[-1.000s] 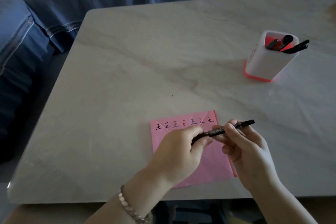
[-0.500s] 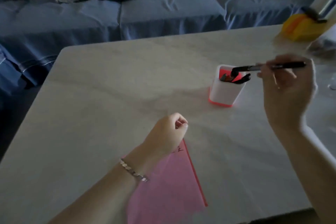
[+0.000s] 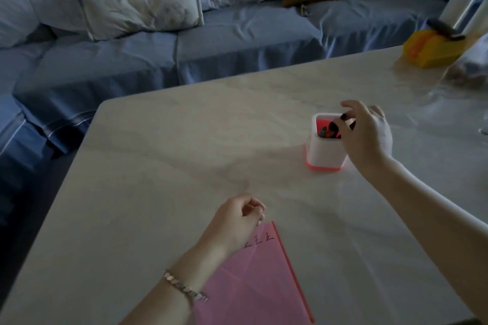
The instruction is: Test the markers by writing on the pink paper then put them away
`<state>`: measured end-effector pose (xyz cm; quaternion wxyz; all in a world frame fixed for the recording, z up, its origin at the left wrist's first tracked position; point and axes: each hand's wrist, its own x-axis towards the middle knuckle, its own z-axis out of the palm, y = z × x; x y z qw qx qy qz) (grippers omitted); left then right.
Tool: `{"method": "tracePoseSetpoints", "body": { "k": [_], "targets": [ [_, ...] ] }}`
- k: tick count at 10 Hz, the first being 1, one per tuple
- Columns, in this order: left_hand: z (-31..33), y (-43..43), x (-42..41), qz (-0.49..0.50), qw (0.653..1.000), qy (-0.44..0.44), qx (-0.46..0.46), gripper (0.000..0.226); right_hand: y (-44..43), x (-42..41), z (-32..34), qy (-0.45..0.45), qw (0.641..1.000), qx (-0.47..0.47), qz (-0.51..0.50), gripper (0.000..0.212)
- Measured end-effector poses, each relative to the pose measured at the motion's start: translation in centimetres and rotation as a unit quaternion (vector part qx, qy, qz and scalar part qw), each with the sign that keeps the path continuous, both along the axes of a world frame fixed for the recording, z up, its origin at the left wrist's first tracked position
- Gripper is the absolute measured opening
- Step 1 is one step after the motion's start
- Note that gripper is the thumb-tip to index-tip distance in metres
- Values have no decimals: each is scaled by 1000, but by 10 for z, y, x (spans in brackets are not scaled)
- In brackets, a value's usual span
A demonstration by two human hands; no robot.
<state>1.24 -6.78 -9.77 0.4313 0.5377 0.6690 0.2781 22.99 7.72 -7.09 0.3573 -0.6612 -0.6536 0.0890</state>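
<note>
Head view: right hand (image 3: 367, 137) sits over the white holder (image 3: 326, 150), far right on the surface (image 3: 184, 166), fingertips pinching the top end of a black marker (image 3: 344, 116) that points down into it. Left hand (image 3: 237, 221) is loosely curled and empty at the pink paper (image 3: 253, 280) corner, well apart from the holder. Right is nearer.

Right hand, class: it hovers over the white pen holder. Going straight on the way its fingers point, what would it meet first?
Most likely the markers standing in the pen holder: the right hand, its grip on a black marker, points down-left into the opening. Depth is unclear.
</note>
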Motion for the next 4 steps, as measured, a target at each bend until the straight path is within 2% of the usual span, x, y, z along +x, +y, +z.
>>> {"method": "tracePoseSetpoints", "body": {
  "k": [1, 2, 3, 4],
  "targets": [
    [2, 2, 2, 4, 1000, -11, 6, 20, -1, 5, 0, -43, 999, -4, -6, 22],
    [6, 5, 5, -6, 1000, -5, 0, 20, -6, 11, -2, -120, 992, -10, 22, 25],
    [12, 9, 3, -37, 999, 22, 5, 23, -21, 3, 7, -152, 984, 40, 79, 15],
    [32, 29, -2, -71, 989, 131, 12, 18, -33, -20, 36, -190, 972, 3, 135, 21]
  ]
}}
